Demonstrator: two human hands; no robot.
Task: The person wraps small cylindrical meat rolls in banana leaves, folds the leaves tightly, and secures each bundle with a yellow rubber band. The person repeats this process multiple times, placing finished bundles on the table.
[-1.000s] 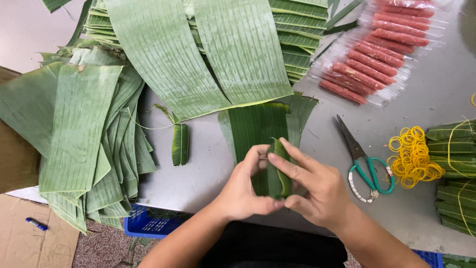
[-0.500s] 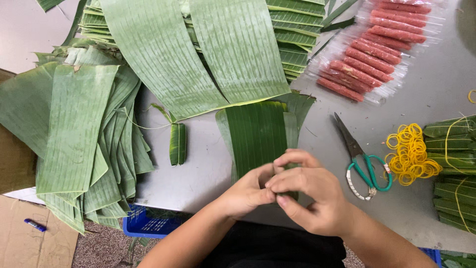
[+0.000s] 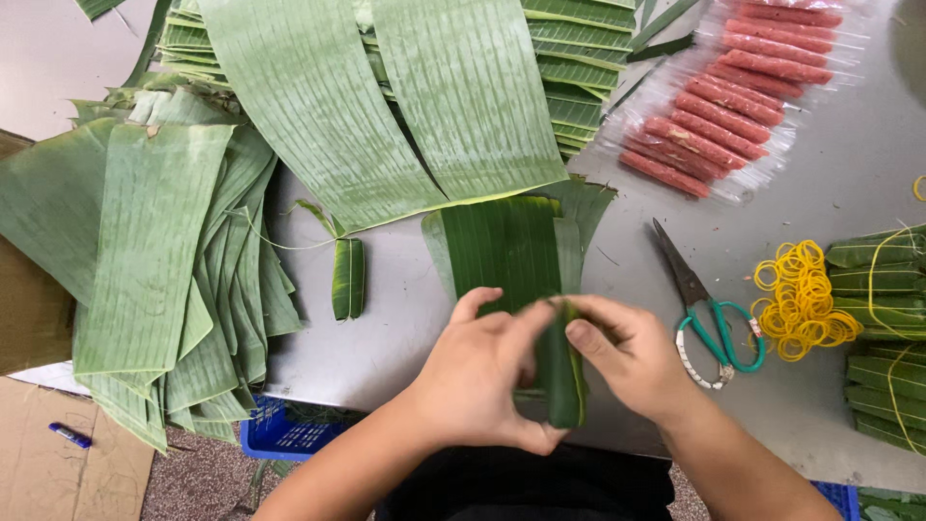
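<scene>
Rolled further than half a second ago: leaf parcel (image 3: pixel 561 371) now upright and nearly closed, folded end tucked under, so wrapping well along. Head view: pinched between left hand (image 3: pixel 482 376) and right hand (image 3: pixel 637 362), fingers (image 3: pixel 588 340) of both closed on parcel. Held just above tabletop (image 3: pixel 386 338), over dark leaf strip (image 3: pixel 502 246); scissors (image 3: pixel 709 309) beside.

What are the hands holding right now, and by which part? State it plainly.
Both the left hand and the right hand hold a small roll wrapped in green leaf, gripping its sides and upper end with the fingertips.
</scene>
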